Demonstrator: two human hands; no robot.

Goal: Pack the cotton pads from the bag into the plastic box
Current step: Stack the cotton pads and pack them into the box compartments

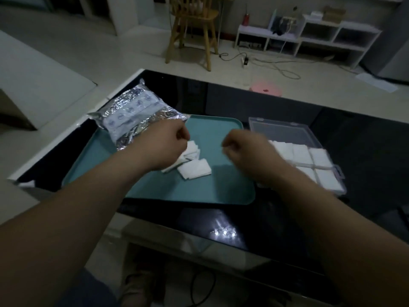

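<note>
Cotton pads just beside the left grip

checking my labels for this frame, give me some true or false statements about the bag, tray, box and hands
1. The foil bag lies over the far left part of the teal tray. True.
2. The plastic box is empty. False: white pads lie in it.
3. Loose cotton pads lie on the tray. True.
4. The box stands left of the tray. False: it stands on the tray's right.
5. The right hand reaches into the bag. False: it is over the tray's right edge, next to the box.
</note>
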